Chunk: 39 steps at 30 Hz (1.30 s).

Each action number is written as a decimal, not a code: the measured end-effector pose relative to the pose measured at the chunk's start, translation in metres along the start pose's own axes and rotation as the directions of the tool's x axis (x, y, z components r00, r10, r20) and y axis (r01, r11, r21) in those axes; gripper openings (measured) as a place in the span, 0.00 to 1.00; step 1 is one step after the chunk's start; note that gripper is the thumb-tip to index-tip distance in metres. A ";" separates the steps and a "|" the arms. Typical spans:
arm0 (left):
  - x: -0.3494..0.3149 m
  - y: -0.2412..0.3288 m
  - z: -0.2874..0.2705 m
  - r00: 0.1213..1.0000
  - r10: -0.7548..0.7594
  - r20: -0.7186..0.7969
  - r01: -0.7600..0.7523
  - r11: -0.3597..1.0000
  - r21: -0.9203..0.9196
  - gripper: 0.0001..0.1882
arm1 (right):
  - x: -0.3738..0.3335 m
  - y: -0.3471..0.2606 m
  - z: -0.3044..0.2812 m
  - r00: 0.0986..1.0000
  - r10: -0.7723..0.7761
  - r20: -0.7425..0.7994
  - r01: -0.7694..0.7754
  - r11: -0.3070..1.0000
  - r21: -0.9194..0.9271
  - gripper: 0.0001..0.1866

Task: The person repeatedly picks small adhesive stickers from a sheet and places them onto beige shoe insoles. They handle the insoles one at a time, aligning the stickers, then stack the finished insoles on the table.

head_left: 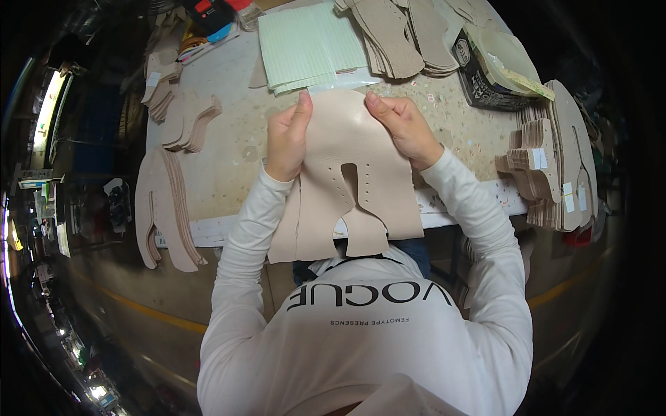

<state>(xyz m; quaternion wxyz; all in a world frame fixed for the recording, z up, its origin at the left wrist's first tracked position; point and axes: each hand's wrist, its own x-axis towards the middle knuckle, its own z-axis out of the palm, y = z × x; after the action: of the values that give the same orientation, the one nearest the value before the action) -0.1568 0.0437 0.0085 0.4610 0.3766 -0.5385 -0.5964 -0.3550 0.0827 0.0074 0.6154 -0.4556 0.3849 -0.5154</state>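
Beige leather shoe-upper pieces (340, 135) hang over the table's near edge in front of my body. They have a curved top, a central slot flanked by rows of small punched holes, and split lower ends. At least two layers show, since a second edge runs down the left side. My left hand (288, 139) grips the top left edge with its thumb on the face. On the opposite edge, my right hand (406, 130) pinches the leather in the same way. The fingers behind the leather are partly hidden.
Pale green ribbed sheets (312, 45) lie at the back of the table (232, 173), beside stacked leather pieces (392, 41). A dark open box (485, 80) stands back right. More cut stacks sit at the right edge (534, 163) and left edge (166, 201).
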 end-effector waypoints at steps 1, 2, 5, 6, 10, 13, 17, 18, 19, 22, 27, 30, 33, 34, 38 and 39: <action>0.000 -0.001 0.000 1.000 0.022 0.008 -0.022 1.000 -0.002 0.24 | 0.000 0.000 0.000 0.999 0.026 -0.020 -0.026 0.999 -0.020 0.25; 0.000 -0.001 0.000 1.000 0.012 -0.003 -0.012 1.000 0.011 0.24 | 0.000 0.001 0.000 0.999 0.031 -0.012 -0.031 0.999 -0.035 0.25; 0.000 -0.001 -0.001 1.000 0.026 -0.002 -0.026 0.999 0.035 0.24 | 0.001 0.001 -0.001 0.999 0.037 -0.005 -0.037 0.998 -0.058 0.26; 0.000 -0.001 -0.001 0.999 0.034 -0.008 -0.034 0.998 0.048 0.24 | 0.001 0.001 -0.001 0.998 0.060 -0.016 -0.061 0.995 -0.073 0.26; -0.001 -0.003 0.000 0.996 0.063 -0.063 -0.059 0.996 0.067 0.24 | 0.000 0.004 0.001 0.999 0.038 -0.013 -0.038 0.998 -0.043 0.26; 0.001 -0.006 -0.001 0.986 0.158 -0.057 -0.149 0.979 0.138 0.21 | 0.001 0.008 0.000 0.999 0.005 -0.036 -0.007 0.998 -0.056 0.25; 0.009 -0.004 -0.012 0.927 0.374 -0.001 -0.331 0.822 0.463 0.18 | 0.008 0.013 -0.016 0.985 -0.168 -0.050 0.122 0.864 -0.489 0.21; 0.011 0.000 -0.019 0.916 0.400 -0.018 -0.328 0.776 0.540 0.17 | 0.012 0.014 -0.021 0.979 -0.190 -0.069 0.093 0.729 -0.679 0.20; 0.012 0.003 -0.027 0.888 0.459 -0.021 -0.353 0.711 0.608 0.17 | 0.015 0.016 -0.025 0.976 -0.207 -0.059 0.092 0.646 -0.758 0.20; 0.001 0.015 -0.058 0.890 0.413 -0.194 -0.196 0.731 0.654 0.15 | 0.015 0.020 -0.033 0.976 -0.168 -0.136 -0.066 0.366 -0.928 0.18; -0.072 0.017 -0.097 0.950 0.201 -0.237 0.121 0.462 0.878 0.15 | -0.006 0.006 -0.033 0.964 -0.256 -0.071 0.029 0.368 -0.929 0.18; -0.113 0.010 -0.092 0.971 0.005 -0.240 0.214 0.435 0.874 0.17 | -0.025 -0.002 -0.017 0.998 0.012 -0.061 -0.045 0.812 -0.582 0.22; -0.135 0.009 -0.075 0.992 0.022 -0.121 0.097 0.469 0.878 0.16 | -0.046 0.002 0.011 0.961 0.278 0.015 -0.275 0.958 -0.084 0.27; -0.136 0.011 -0.070 0.995 0.019 -0.100 0.075 0.523 0.849 0.16 | -0.048 0.004 0.019 0.944 0.324 0.068 -0.327 0.943 0.056 0.29; -0.130 0.023 -0.045 0.993 0.111 0.043 -0.109 0.699 0.706 0.13 | -0.048 0.005 0.036 0.937 0.346 0.048 -0.348 0.936 0.056 0.30; -0.128 0.026 -0.036 0.982 0.165 0.091 -0.183 0.722 0.668 0.13 | -0.047 0.004 0.038 0.935 0.351 0.055 -0.354 0.932 0.073 0.31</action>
<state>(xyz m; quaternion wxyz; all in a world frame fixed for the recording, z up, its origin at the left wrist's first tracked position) -0.0819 0.1552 0.0234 0.3408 0.4579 -0.7560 -0.3203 -0.3262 0.1351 0.0147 0.7235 -0.3641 0.4264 -0.4026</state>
